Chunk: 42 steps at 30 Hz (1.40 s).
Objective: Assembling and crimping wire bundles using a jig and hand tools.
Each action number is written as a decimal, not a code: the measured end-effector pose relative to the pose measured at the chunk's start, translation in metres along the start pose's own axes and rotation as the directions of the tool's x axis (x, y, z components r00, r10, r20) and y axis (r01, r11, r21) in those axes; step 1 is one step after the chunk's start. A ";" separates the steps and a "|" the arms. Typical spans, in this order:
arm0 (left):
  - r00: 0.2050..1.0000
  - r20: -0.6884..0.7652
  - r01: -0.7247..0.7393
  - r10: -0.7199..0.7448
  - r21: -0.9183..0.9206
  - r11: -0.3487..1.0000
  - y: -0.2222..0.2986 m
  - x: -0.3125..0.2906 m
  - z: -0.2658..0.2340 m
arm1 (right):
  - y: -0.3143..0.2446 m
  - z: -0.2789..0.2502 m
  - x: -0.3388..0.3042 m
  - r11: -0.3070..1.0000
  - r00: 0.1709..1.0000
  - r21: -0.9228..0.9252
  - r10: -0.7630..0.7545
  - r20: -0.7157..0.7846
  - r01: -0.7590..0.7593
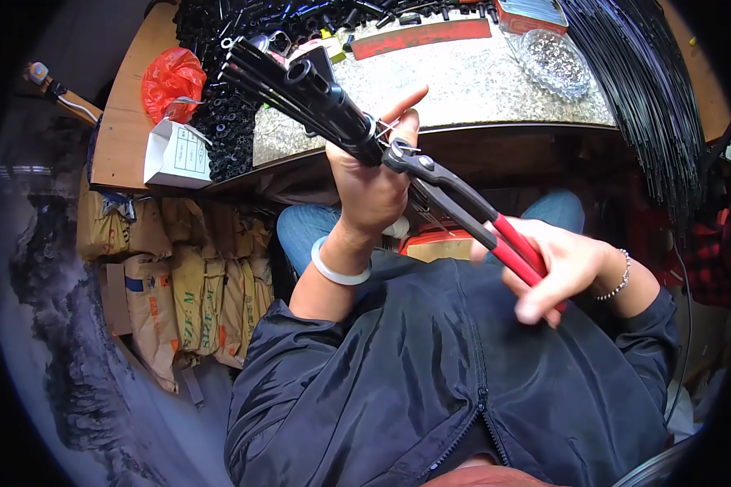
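Note:
My left hand (pixel 374 191) is closed round a bundle of black tubes and thin rods that looks like a folded umbrella frame (pixel 329 101). The bundle tilts up to the left, and a hollow tube end shows at its top. One finger points out past it. A thin pale wire (pixel 390 127) sticks out from its side near my thumb. My right hand (pixel 568 260) grips the red handles of black-jawed pincers (pixel 451 183). Their jaws meet at the wire beside the bundle; the exact bite is too small to tell.
Ahead stands a workbench (pixel 463 89) heaped with small black parts (pixel 227 130). On it are a red plastic bag (pixel 173 81), a white box (pixel 179 154), a glass dish (pixel 554 65) and long black rods (pixel 638 89) hanging over its edge. Brown sacks (pixel 158 308) stand at left.

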<state>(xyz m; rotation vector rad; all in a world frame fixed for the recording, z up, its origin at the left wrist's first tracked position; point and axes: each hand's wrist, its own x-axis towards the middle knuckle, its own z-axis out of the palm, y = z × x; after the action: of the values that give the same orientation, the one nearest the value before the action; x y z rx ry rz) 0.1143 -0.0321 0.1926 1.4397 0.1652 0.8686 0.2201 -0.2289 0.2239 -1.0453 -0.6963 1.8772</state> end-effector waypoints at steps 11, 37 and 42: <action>0.991 0.108 -0.081 0.074 0.062 0.995 -0.006 -0.001 -0.006 | -0.006 0.001 -0.002 0.972 0.993 -0.235 -0.024 -0.115 -0.004; 0.980 0.179 -0.119 0.089 0.163 0.979 -0.012 0.002 -0.007 | -0.016 -0.013 -0.010 0.532 0.837 -0.846 -0.443 -0.320 -0.042; 0.963 0.204 -0.239 0.174 0.358 0.902 -0.006 0.004 -0.011 | -0.025 -0.003 -0.010 0.169 0.730 -0.966 -0.633 -0.257 -0.193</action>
<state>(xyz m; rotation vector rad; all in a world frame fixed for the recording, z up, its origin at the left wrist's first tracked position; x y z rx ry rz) 0.1134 -0.0197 0.1866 1.9161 0.0536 0.9156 0.2358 -0.2255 0.2462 -2.0728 -1.6010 0.3743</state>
